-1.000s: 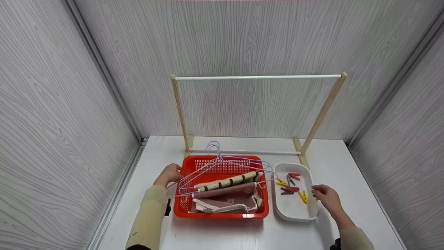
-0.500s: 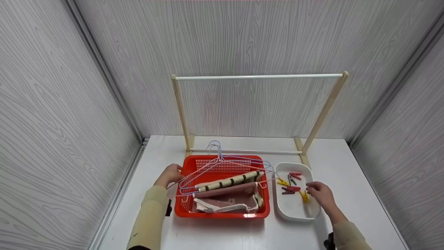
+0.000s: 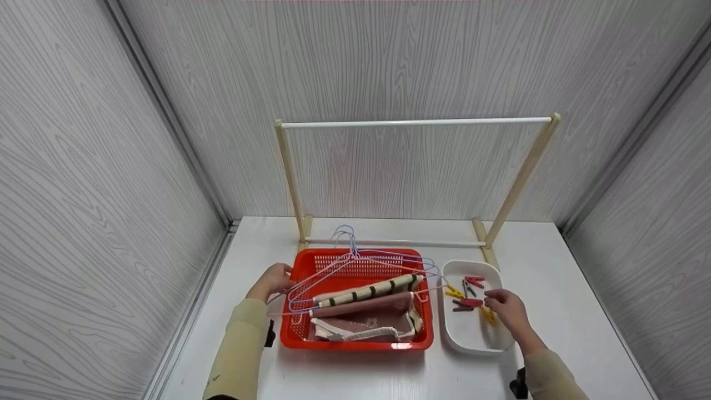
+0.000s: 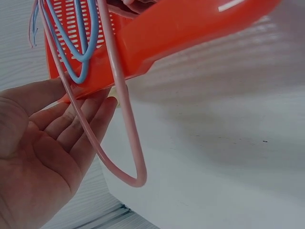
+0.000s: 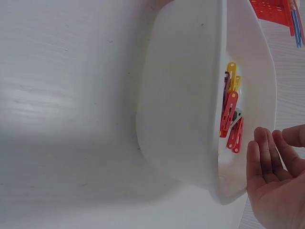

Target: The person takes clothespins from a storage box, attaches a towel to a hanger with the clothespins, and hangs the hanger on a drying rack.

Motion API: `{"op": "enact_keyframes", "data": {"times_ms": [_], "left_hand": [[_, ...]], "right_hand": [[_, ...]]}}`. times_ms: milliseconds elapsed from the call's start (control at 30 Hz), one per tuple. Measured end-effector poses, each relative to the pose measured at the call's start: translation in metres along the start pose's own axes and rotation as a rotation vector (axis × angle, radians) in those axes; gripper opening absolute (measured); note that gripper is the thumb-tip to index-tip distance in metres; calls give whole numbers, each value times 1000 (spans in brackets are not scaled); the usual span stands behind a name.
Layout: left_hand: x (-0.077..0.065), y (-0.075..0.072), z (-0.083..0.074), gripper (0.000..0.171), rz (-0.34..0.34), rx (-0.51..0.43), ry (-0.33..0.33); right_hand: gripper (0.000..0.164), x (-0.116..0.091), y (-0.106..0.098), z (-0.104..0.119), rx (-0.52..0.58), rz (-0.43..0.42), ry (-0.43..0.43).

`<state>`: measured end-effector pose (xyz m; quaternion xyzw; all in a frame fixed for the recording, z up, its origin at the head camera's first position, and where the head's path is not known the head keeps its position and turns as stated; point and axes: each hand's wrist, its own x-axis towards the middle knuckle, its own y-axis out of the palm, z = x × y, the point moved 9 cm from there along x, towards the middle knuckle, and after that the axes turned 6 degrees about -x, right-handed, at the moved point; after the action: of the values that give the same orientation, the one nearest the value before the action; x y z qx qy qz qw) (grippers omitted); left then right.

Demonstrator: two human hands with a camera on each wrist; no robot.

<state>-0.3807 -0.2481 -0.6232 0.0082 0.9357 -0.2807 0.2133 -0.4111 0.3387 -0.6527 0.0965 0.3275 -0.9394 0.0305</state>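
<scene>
My left hand (image 3: 272, 282) is at the left side of a red plastic basket (image 3: 355, 345). In the left wrist view its thumb lies over the rim and its fingers (image 4: 90, 129) under it, gripping the edge. Pink and blue hangers (image 4: 128, 119) stick out past that rim. Over the right side of a white tub (image 3: 477, 351) hovers my right hand (image 3: 510, 311), fingers loosely bent, with nothing held. Red clothespins (image 5: 229, 112) and yellow clothespins (image 3: 489, 315) lie in the tub near the fingertips, among several darker ones.
Folded cloths lie in the basket: a cream striped one (image 3: 369, 290) and a dusty pink one (image 3: 364, 305). Behind stands a wooden rack with a white top rail (image 3: 416, 123) and a lower rail (image 3: 394, 242). Grey wood-grain walls (image 3: 389, 61) enclose the white table (image 3: 555, 278).
My right hand has moved left from beside the tub's right rim to over its inside, near the clothespins. The left hand stays at the basket's edge.
</scene>
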Motion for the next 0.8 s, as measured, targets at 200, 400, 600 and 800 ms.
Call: {"op": "enact_keyframes", "data": {"times_ms": [200,400,600,800], "left_hand": [[0,1,2,52,6,-14,-29],[-1,1,2,51,9,-23,-28],[2,1,2,49,8,-6,22],[5,1,8,51,10,-29,-11]], "right_hand": [[37,7,10,-1,42,2,16],[37,10,15,-4,108,-16,31],[37,14,15,-7,136,-52,45],[38,17,20,-14,126,-44,96]]}}
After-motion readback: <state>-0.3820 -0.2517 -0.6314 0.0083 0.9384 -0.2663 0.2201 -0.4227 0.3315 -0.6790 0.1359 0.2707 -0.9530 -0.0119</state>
